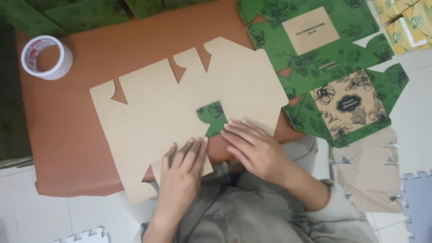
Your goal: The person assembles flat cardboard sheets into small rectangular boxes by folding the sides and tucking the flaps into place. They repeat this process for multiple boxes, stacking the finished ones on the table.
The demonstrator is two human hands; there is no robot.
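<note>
The box blank (pixel 180 103) lies plain side up on the brown table (pixel 67 135), one green flap (pixel 212 118) folded over. Looks like thin card: light, a bit springy, creases easily, so best pressed near the fold lines. Left hand (pixel 182 173) and right hand (pixel 252 148) both lie flat on it, fingers stretched out together, gripping nothing. Tape roll (pixel 46 57) sits well apart.

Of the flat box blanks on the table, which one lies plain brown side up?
The large box blank under both hands: left hand, right hand. It shows bare brown card with one green flap folded over; the printed blanks at right lie green-side up.
</note>
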